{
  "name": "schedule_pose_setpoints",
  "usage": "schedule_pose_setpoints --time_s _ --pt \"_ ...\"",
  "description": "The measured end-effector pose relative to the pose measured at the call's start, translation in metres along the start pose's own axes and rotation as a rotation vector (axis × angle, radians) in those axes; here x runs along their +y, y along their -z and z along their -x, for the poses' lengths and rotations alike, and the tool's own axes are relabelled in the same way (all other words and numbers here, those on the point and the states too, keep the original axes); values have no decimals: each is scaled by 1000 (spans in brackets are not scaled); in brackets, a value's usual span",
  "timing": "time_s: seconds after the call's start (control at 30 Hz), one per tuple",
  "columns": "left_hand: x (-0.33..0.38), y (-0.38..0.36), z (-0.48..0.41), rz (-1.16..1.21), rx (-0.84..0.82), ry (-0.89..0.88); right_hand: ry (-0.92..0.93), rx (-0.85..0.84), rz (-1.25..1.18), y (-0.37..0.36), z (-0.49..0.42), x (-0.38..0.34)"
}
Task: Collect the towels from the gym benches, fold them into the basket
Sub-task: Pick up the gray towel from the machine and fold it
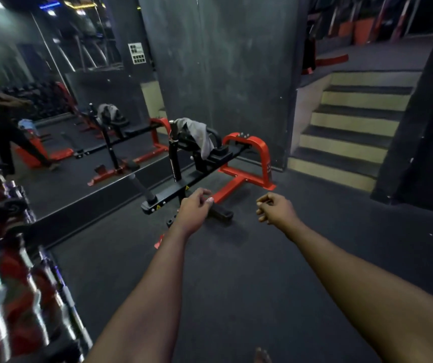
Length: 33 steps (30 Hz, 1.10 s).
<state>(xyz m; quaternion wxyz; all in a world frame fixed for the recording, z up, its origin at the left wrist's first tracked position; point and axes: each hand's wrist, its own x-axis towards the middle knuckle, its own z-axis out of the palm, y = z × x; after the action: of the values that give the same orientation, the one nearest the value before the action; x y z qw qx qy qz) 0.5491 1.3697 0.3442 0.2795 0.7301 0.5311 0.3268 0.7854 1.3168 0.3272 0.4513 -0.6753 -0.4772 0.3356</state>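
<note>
1. Underfoot, a dark floor [236, 271] fills most of the view.
2. A grey wall [223, 61] rises straight ahead, with a mirror [66, 106] to its left that reflects the bench and the towel.
3. Stairs [354, 127] climb on the right.
4. Blurred dumbbells [13, 258] run along the left edge.
5. A red-and-black bench [246, 150] stands on the floor in front of the wall.
6. A grey towel [197, 132] hangs crumpled over the bench's upper pad, one end trailing down its right side.
7. The left hand [194, 208] reaches out over the near end of the bench, well short of the towel; its fingers [206, 193] are loosely curled and hold nothing.
8. The right hand [275, 208] hovers beside it over the floor, fingers [262, 205] loosely curled, likewise empty.
</note>
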Motion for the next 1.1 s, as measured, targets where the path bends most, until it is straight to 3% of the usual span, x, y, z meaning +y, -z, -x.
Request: schedule_pose_setpoints --time_s 0.3,0.97,1.1 --pt "-29 -10 -271 -29 61 67 28 -117 25 -26 -295 -41" --pt "-151 -43 -768 -24 104 190 144 -277 206 -136 -817 -79" --pt "-179 -59 -843 -36 95 292 159 -328 235 -171 -913 -71"
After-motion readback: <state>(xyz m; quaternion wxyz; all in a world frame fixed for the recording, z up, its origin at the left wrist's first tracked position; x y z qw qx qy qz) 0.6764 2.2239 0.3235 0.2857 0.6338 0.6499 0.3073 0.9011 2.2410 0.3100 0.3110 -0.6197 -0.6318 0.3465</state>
